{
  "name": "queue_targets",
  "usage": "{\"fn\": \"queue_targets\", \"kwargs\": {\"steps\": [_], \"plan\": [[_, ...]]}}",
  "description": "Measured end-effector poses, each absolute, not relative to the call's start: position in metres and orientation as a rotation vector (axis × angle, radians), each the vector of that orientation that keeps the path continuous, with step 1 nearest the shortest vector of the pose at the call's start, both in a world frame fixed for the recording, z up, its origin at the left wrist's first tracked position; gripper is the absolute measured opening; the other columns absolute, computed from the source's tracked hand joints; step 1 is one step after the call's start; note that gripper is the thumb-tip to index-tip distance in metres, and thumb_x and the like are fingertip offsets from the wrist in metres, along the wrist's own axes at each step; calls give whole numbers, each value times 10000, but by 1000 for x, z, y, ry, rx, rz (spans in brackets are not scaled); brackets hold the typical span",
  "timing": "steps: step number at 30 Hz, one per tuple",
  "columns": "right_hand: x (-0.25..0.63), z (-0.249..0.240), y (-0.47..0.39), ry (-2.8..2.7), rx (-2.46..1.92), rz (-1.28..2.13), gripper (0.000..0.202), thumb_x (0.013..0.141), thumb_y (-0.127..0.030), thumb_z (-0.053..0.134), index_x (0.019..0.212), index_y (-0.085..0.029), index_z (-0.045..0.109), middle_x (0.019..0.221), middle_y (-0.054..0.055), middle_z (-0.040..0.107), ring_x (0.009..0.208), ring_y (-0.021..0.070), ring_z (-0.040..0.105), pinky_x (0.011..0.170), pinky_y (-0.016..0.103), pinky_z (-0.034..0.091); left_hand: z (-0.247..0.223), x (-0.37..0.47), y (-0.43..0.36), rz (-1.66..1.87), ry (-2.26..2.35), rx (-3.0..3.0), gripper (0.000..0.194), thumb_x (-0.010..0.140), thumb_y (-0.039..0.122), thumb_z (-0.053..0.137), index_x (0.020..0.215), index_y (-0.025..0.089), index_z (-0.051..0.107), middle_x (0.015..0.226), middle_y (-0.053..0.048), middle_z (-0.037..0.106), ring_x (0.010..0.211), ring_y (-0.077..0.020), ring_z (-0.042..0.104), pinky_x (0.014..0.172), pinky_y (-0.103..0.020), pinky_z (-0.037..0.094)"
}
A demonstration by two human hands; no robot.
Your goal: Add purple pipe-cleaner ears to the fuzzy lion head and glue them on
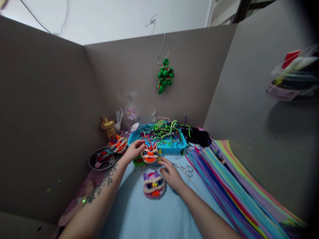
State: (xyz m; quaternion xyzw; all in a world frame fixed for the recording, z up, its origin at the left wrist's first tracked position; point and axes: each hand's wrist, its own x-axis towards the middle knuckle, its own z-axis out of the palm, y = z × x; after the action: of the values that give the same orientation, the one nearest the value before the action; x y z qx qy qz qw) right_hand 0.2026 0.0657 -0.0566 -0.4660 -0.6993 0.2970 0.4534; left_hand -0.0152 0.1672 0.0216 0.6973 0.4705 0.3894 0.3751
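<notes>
An orange and cream lion-dance head point(150, 154) made of pipe cleaners, with red ears and a striped piece on top, stands before the blue tray. The bent fingers of my left hand point(134, 150) grip its left ear and side. My right hand point(171, 172) is beside its lower right side, thumb and fingers apart, the fingertips touching or almost touching it. Partly hidden behind are a green head point(139, 161) and a blue and yellow one point(159, 154). Nearer to me lies a pink and purple lion head point(154, 186) with a cream brow and orange mouth.
A blue tray point(183, 143) holds tangled pipe cleaner scraps. Scissors point(188, 170) lie right, near long bundled pipe cleaners point(224, 186). At left are a round dish point(93, 161), another orange head point(120, 145) and a jar point(109, 128). A green ornament point(165, 76) hangs on the grey back panel.
</notes>
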Motion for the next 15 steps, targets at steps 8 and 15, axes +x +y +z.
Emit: {"fn": "queue_targets", "kwargs": {"steps": [8, 15], "plan": [[203, -59, 66, -1732, -1154, 726, 463, 893, -485, 465, 1165, -160, 650, 1380, 190, 487, 1264, 308, 477, 1054, 498, 368, 24, -15, 165, 867, 1175, 1846, 234, 868, 359, 590, 905, 133, 638, 819, -19, 656, 750, -158, 629, 711, -324, 520], [201, -59, 67, -1740, -1130, 721, 523, 896, -532, 447, 1214, -155, 622, 1415, 188, 443, 1300, 296, 438, 1075, 465, 352, 21, -16, 168, 810, 1288, 1840, 308, 902, 335, 560, 1147, 148, 573, 1131, -78, 611, 952, -209, 621, 804, -408, 535]]}}
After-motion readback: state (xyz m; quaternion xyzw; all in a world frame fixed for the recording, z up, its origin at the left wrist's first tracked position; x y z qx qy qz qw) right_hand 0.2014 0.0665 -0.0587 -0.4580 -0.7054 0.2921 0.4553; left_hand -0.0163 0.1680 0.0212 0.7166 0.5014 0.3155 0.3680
